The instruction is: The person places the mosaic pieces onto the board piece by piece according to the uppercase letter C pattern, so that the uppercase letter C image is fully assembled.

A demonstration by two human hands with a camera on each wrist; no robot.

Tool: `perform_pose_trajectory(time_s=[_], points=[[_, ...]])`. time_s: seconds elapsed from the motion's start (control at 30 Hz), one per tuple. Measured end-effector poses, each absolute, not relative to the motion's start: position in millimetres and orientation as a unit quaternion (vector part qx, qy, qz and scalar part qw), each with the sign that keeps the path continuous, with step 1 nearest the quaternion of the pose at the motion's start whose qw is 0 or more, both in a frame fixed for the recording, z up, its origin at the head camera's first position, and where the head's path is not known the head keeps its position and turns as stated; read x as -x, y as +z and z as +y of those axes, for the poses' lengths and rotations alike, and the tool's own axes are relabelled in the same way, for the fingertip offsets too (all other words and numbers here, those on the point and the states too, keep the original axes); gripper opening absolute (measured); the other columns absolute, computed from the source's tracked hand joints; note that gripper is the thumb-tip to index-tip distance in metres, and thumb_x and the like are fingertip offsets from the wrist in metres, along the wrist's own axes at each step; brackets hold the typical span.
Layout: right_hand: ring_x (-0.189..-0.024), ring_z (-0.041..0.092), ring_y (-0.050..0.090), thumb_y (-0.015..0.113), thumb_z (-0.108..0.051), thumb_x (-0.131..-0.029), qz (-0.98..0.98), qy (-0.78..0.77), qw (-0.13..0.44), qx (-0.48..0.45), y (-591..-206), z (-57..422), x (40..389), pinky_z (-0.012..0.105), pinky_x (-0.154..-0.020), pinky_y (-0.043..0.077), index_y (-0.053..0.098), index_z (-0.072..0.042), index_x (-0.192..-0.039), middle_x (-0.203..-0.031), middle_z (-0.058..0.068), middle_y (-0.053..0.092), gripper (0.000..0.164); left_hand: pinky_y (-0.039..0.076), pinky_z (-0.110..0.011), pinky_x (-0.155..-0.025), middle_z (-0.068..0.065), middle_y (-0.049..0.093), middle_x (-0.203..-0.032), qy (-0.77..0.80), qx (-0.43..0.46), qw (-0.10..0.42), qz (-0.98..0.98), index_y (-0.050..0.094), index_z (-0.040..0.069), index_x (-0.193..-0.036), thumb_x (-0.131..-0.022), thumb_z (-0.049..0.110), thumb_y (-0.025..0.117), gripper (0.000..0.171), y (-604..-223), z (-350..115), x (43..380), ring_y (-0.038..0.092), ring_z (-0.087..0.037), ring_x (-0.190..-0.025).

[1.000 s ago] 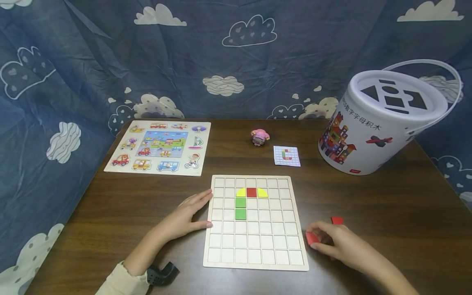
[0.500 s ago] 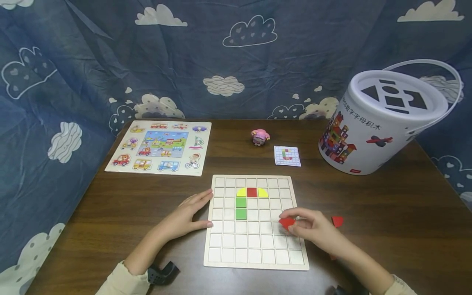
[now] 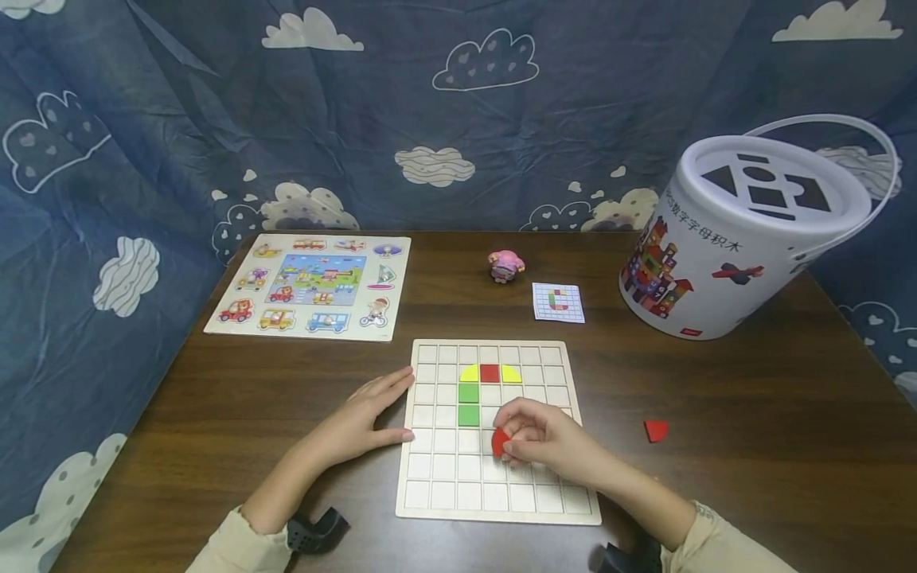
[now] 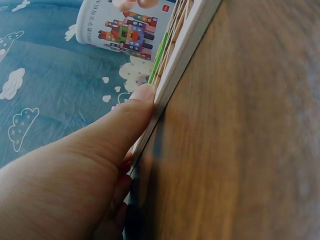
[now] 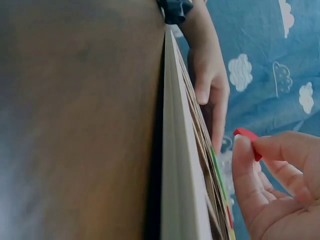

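My right hand [image 3: 550, 439] pinches a red tile [image 3: 499, 442] with a rounded edge between thumb and fingers, above the middle of a wooden grid board [image 3: 437, 469]. The right wrist view shows that tile [image 5: 249, 140] raised off the board's surface. At the board's left edge, my left hand [image 3: 356, 423] rests with thumb and fingers extended against the rim. Set in the grid are a red square tile [image 3: 489, 373] between two yellow quarter-round tiles [image 3: 511, 374], and two green square tiles [image 3: 469, 392] below the left yellow one.
Another red tile [image 3: 655, 430] lies right of the board. Behind it stand a small pattern card [image 3: 558, 303], a pink toy figure [image 3: 505, 266] and a large white bucket [image 3: 716, 239]. A picture puzzle board [image 3: 308, 286] lies at the back left of the table [image 3: 215, 414].
My right hand has picked up the red tile from the table beside the board and carried it left over the grid. My left hand has stayed at the board's edge.
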State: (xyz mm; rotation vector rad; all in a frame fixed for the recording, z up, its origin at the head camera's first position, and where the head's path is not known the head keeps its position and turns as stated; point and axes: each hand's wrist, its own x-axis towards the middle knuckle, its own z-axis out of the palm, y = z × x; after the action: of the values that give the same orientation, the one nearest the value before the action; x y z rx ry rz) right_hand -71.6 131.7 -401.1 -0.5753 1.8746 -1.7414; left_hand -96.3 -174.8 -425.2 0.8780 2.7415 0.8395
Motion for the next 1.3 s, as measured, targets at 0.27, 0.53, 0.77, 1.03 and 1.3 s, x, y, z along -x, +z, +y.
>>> perform_pose_trajectory(time_s=[0.27, 0.53, 0.77, 1.03, 1.3], points=[[-0.071, 0.016, 0.057, 0.057, 0.006, -0.081, 0.774, -0.548, 0.208, 0.24, -406.1, 109.5, 78.2, 0.026, -0.065, 0.051, 0.061, -0.003, -0.103, -0.083, 0.006, 0.059, 0.024, 0.02, -0.047, -0.103, -0.002, 0.024, -0.146, 0.282, -0.291, 0.072, 0.911, 0.029, 0.011, -0.142, -0.079, 0.052, 0.059, 0.08, -426.6, -175.1, 95.8, 0.024, -0.027, -0.13], [-0.07, 0.008, 0.05, 0.063, -0.004, -0.081, 0.844, -0.43, 0.134, 0.291, -408.4, 99.4, 81.7, 0.022, -0.061, 0.047, 0.064, -0.011, -0.103, -0.086, -0.007, 0.056, 0.023, 0.02, -0.047, -0.103, 0.0, 0.023, -0.146, 0.285, -0.287, 0.073, 0.912, 0.029, 0.012, -0.142, -0.079, 0.054, 0.058, 0.081, -427.9, -175.1, 95.3, 0.023, -0.026, -0.13], [-0.07, 0.006, 0.046, 0.067, -0.011, -0.079, 0.866, -0.368, 0.106, 0.323, -408.5, 95.5, 80.7, 0.018, -0.059, 0.043, 0.065, -0.009, -0.108, -0.092, -0.007, 0.053, 0.029, 0.021, -0.047, -0.103, -0.001, 0.024, -0.146, 0.284, -0.288, 0.073, 0.911, 0.03, 0.012, -0.141, -0.08, 0.052, 0.059, 0.079, -427.0, -175.0, 95.9, 0.024, -0.027, -0.13], [-0.071, 0.006, 0.045, 0.068, -0.008, -0.078, 0.872, -0.352, 0.089, 0.329, -408.2, 94.5, 79.8, 0.018, -0.059, 0.042, 0.067, -0.011, -0.1, -0.091, -0.007, 0.053, 0.023, 0.021, -0.047, -0.103, -0.002, 0.024, -0.146, 0.281, -0.291, 0.068, 0.912, 0.03, 0.011, -0.141, -0.08, 0.051, 0.059, 0.08, -425.9, -174.8, 96.5, 0.024, -0.027, -0.13], [-0.072, 0.007, 0.047, 0.068, -0.012, -0.078, 0.874, -0.35, 0.106, 0.321, -403.7, 98.8, 81.4, 0.018, -0.061, 0.043, 0.066, -0.013, -0.101, -0.09, -0.007, 0.054, 0.024, 0.019, -0.046, -0.104, -0.002, 0.025, -0.146, 0.277, -0.296, 0.067, 0.912, 0.029, 0.012, -0.142, -0.08, 0.052, 0.058, 0.079, -426.9, -173.9, 97.2, 0.023, -0.025, -0.131]])
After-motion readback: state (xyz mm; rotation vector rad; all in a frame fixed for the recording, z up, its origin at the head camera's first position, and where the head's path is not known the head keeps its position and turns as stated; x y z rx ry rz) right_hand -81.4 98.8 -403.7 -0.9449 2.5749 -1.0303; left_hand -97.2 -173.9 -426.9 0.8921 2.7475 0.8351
